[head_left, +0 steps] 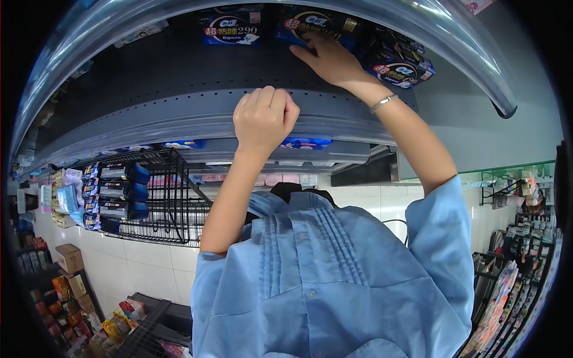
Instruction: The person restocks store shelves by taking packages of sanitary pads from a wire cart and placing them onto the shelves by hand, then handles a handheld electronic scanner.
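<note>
Head view: right hand [333, 61], fingers spread, perhaps touching "超" box [316, 21]; left hand [262, 117] fisted; package [231, 26] beside reads "290".

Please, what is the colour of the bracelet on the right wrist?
The bracelet is silver-coloured, best seen in the head view.

Dark boxy pack [316, 21], white, red and gold print facing out, on dark grey shelf [179, 68]
</note>
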A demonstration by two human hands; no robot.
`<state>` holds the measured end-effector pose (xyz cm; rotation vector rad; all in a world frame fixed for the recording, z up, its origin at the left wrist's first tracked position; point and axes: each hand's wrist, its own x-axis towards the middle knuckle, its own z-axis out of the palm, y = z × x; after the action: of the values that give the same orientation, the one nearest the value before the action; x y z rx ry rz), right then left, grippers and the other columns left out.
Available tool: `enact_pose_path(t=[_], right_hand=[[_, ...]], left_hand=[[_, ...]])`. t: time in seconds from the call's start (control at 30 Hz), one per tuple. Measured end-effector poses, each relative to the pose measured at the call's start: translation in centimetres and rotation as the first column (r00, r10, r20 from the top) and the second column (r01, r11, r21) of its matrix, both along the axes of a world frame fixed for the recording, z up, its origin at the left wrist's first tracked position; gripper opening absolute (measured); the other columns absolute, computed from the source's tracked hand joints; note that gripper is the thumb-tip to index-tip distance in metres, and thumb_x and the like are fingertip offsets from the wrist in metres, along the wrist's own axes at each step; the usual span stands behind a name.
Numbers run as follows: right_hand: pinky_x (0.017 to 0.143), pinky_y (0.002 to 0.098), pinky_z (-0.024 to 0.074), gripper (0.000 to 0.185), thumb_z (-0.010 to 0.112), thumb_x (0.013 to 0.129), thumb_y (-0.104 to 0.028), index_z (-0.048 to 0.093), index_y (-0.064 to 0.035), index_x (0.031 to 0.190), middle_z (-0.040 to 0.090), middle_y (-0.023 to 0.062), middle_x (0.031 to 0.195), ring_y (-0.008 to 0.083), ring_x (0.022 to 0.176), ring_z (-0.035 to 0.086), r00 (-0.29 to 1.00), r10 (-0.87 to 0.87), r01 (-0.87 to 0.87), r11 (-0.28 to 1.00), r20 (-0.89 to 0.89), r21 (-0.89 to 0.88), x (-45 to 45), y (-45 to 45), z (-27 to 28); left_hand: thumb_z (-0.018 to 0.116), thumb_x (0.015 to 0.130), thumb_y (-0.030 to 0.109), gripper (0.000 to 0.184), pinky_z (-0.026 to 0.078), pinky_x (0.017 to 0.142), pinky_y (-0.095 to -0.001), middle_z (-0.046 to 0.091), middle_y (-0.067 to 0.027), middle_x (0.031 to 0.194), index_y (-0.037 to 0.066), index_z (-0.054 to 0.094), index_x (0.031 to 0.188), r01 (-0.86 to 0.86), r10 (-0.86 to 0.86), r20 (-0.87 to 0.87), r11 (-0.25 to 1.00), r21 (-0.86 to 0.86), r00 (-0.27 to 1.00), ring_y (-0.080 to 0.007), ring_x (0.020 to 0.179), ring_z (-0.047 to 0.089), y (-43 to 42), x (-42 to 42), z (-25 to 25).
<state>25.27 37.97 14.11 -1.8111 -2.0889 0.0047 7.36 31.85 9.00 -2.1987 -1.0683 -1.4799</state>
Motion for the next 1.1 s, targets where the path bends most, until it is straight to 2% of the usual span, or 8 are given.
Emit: enact_pose_path(t=[0.1, 0.37, 0.83, 0.93, 1.0, 1.03, 1.07, 1.1], right_hand=[[0.092, 0.0398, 0.0466, 0.065, 0.049, 0.090, -0.056, 0.050, -0.0056, 0.132, 0.061, 0.0167, 0.118, 0.0311, 0.109, 0.059, 0.992, -0.019, 0.012, 0.998, 0.125, 0.060, 0.2, 1.0, 0.1], [0.106, 0.0417, 0.0377, 0.060, 0.050, 0.091, -0.050, 0.045, -0.0143, 0.139, 0.045, 0.0145, 0.142, 0.0299, 0.132, 0.041, 0.970, -0.115, 0.157, 0.969, 0.214, -0.189, -0.2, 4.9, 1.6], [0.097, 0.0487, 0.0426, 0.035, 0.046, 0.092, -0.022, 0.058, -0.0018, 0.118, 0.059, 0.0221, 0.121, 0.0385, 0.115, 0.054, 0.945, -0.208, 0.179, 0.975, 0.254, 0.132, 1.4, 9.1, -0.8], [0.095, 0.0473, 0.0438, 0.029, 0.049, 0.089, -0.018, 0.061, -0.0014, 0.109, 0.060, 0.0222, 0.116, 0.0373, 0.111, 0.055, 0.967, -0.186, 0.113, 0.924, 0.173, 0.364, 2.0, 9.4, -2.1], [0.088, 0.0450, 0.0478, 0.022, 0.052, 0.087, -0.017, 0.061, -0.0029, 0.101, 0.063, 0.0174, 0.109, 0.0361, 0.103, 0.060, 0.872, -0.065, -0.012, 0.988, 0.486, 0.153, 0.6, 5.4, -0.3], [0.078, 0.0424, 0.0494, 0.017, 0.052, 0.086, -0.016, 0.061, -0.0032, 0.093, 0.065, 0.0137, 0.098, 0.0349, 0.089, 0.063, 0.915, 0.062, -0.150, 0.970, 0.398, 0.192, 0.9, 3.8, -0.6], [0.072, 0.0415, 0.0480, 0.015, 0.050, 0.087, -0.013, 0.061, -0.0025, 0.088, 0.064, 0.0129, 0.086, 0.0342, 0.079, 0.063, 0.984, 0.175, -0.168, 0.968, -0.021, 0.186, -1.0, 0.8, 0.8], [0.073, 0.0438, 0.0472, 0.015, 0.048, 0.087, -0.012, 0.061, -0.0059, 0.084, 0.064, 0.0141, 0.082, 0.0367, 0.080, 0.062, 0.958, 0.248, -0.223, 0.960, -0.145, 0.167, -2.6, -2.2, 2.3]], left_hand=[[0.061, 0.071, 0.008, 0.009, 0.040, 0.049, -0.0317, 0.049, -0.0031, 0.059, 0.009, 0.055, 0.064, -0.002, 0.002, 0.006, 1.000, 0.005, 1.000, -0.0204, 0.051, 0.050, 0.0, 0.0, 0.0], [0.061, 0.069, 0.007, 0.010, 0.040, 0.049, -0.0316, 0.048, -0.0041, 0.059, 0.008, 0.054, 0.063, -0.021, 0.021, 0.014, 1.000, 0.000, 1.000, -0.0209, 0.052, 0.050, 0.0, 0.0, 0.2], [0.062, 0.068, 0.006, 0.012, 0.039, 0.049, -0.0335, 0.047, -0.0057, 0.059, 0.007, 0.052, 0.061, 0.005, -0.006, 0.050, 1.000, 0.027, 0.999, -0.0226, 0.052, 0.049, 0.1, 0.2, 0.1], [0.062, 0.069, 0.007, 0.014, 0.039, 0.049, -0.0354, 0.046, -0.0066, 0.059, 0.008, 0.050, 0.061, 0.037, -0.038, 0.045, 0.999, 0.015, 0.998, -0.0241, 0.052, 0.049, 0.0, -0.1, 0.5], [0.063, 0.069, 0.009, 0.010, 0.040, 0.051, -0.0367, 0.050, -0.0068, 0.062, 0.008, 0.053, 0.065, 0.072, -0.077, 0.090, 0.996, 0.056, 0.993, -0.0248, 0.055, 0.051, -0.3, -0.6, 0.8], [0.063, 0.069, 0.009, 0.007, 0.042, 0.056, -0.0370, 0.057, -0.0071, 0.070, 0.006, 0.061, 0.076, 0.141, -0.147, 0.102, 0.988, 0.066, 0.984, -0.0243, 0.061, 0.054, -0.4, -1.2, 0.6], [0.064, 0.069, 0.005, 0.022, 0.045, 0.063, -0.0384, 0.060, -0.0090, 0.083, 0.004, 0.063, 0.091, 0.222, -0.234, 0.158, 0.971, 0.090, 0.959, -0.0261, 0.071, 0.057, -0.8, -1.9, 1.1], [0.065, 0.067, 0.001, 0.031, 0.046, 0.069, -0.0398, 0.059, -0.0112, 0.089, 0.004, 0.062, 0.098, 0.229, -0.253, 0.230, 0.965, 0.126, 0.940, -0.0297, 0.078, 0.057, -1.2, -2.4, 0.8]])
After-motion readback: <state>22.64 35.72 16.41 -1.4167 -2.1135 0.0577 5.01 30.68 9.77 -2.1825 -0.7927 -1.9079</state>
